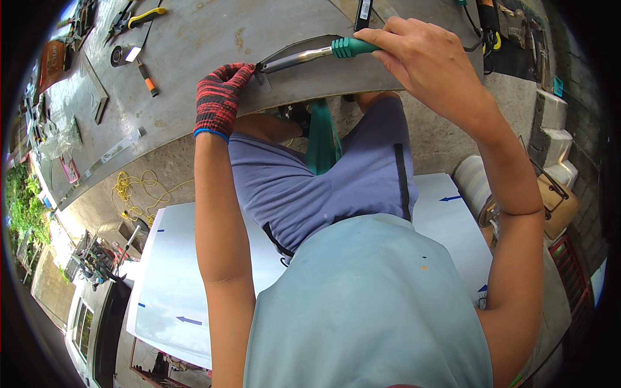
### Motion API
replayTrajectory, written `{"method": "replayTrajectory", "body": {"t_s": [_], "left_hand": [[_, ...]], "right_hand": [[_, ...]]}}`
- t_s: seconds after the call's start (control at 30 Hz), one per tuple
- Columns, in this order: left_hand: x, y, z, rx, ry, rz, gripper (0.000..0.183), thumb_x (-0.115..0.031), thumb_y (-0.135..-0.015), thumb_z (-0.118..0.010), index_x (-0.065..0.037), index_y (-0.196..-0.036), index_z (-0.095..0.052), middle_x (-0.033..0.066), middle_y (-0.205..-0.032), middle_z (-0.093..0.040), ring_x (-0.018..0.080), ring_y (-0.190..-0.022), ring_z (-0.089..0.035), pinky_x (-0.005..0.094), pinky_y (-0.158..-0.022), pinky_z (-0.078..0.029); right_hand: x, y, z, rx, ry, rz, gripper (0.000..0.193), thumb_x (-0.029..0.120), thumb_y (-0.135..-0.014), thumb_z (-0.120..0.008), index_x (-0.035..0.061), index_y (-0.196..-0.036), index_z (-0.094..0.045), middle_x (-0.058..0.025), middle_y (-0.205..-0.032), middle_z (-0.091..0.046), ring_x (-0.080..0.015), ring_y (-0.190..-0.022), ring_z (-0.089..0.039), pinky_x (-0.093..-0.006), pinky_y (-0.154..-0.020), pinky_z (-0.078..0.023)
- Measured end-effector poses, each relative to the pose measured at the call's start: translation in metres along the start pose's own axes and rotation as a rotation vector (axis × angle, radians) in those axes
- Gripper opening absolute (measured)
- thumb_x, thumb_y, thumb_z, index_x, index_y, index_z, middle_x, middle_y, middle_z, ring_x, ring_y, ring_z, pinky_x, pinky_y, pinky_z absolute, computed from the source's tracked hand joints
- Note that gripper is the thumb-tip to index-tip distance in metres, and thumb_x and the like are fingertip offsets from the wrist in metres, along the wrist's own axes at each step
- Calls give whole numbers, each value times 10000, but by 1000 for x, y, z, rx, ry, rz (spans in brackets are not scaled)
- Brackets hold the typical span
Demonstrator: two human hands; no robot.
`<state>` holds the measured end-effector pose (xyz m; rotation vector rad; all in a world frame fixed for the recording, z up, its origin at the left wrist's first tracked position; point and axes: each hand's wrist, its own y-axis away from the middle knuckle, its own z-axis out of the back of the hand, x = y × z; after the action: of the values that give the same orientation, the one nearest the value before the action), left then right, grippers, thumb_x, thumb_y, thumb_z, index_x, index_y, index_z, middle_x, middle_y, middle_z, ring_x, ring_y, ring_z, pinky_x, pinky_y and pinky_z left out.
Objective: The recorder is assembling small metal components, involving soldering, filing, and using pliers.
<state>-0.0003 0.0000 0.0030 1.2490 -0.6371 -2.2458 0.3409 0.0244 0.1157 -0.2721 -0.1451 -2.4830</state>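
Note:
My right hand (427,61) is bare and wrapped round the green handle of what looks like a soldering iron (301,60). The tool's metal shaft slants down to the left over the grey metal table (181,39). My left hand (223,94) wears a red and black knit glove with a blue cuff. Its fingertips are pinched together right by the tool's tip, near the table's edge; what they hold there is dark and too small to name. A thin dark curved line (297,44) arcs behind the shaft.
Pliers with yellow grips (147,17), an orange-handled tool (147,79), a tape roll (119,55) and a metal square (97,97) lie on the table's left. A black cable (477,42) runs at the right. Yellow cord (132,194) lies on the ground.

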Motion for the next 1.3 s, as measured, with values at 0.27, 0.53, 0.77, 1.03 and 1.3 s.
{"method": "replayTrajectory", "body": {"t_s": [0.27,0.53,0.77,1.03,1.3], "left_hand": [[-3,3,-1,8,32,8,343,-336,-914,-821,-50,-1104,-811,15,-961,-771,103,-893,-634,287,-868,-501],[-1,-1,-2,7,18,3,332,-332,-911,-827,-62,-1104,-815,15,-962,-771,104,-895,-632,289,-865,-497],[-3,1,-2,0,11,21,328,-328,-908,-832,-67,-1106,-817,20,-970,-774,105,-903,-635,293,-872,-500],[-1,0,-2,0,16,9,331,-324,-904,-838,-67,-1110,-817,20,-973,-776,107,-912,-640,293,-878,-501],[-1,0,-3,-17,12,-16,350,-330,-889,-838,-44,-1090,-815,77,-959,-797,136,-876,-675,322,-868,-530]], "right_hand": [[2,0,4,9,-37,-15,263,172,-948,-702,154,-1209,-732,-53,-921,-681,-276,-907,-697,-422,-805,-559],[1,1,2,14,-36,-19,255,173,-955,-697,150,-1207,-732,-51,-918,-687,-271,-905,-702,-414,-802,-559],[0,0,1,-16,-20,6,261,182,-954,-698,159,-1213,-725,-43,-922,-682,-264,-902,-698,-419,-797,-560],[-1,-3,2,-5,5,7,259,187,-959,-693,158,-1215,-724,-47,-953,-687,-269,-917,-699,-421,-817,-566],[-2,-3,2,0,-19,1,259,192,-961,-692,154,-1214,-727,-52,-952,-687,-274,-921,-701,-426,-822,-568]]}}
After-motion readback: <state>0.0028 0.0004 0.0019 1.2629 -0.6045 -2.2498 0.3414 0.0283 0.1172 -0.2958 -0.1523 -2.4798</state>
